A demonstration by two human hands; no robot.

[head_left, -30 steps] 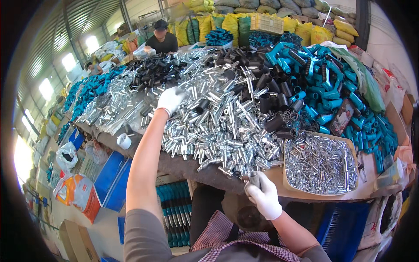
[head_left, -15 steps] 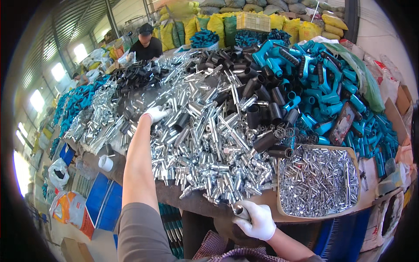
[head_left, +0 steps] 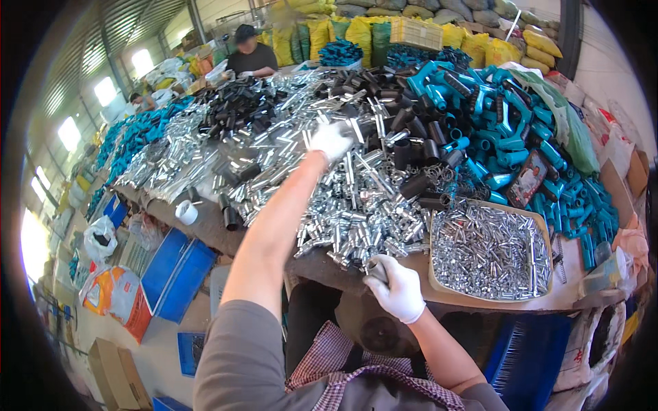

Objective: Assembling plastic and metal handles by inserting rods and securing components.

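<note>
With right white-gloved grip (head_left: pixel 399 290) clamped on grey metal tube (head_left: pixel 376 269), pick silver metal rods (head_left: pixel 349 175) singly; can't tell left grip (head_left: pixel 330 142) closure.

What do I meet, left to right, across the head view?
Orange-and-white sack, white plastic cup, white-gloved left hand, white-gloved right hand, shallow tray of small metal pins, brown cardboard.

LH (head_left: pixel 330 142) at metal pcs (head_left: pixel 360 220), RH (head_left: pixel 399 293) grips tube (head_left: pixel 377 268).
</note>
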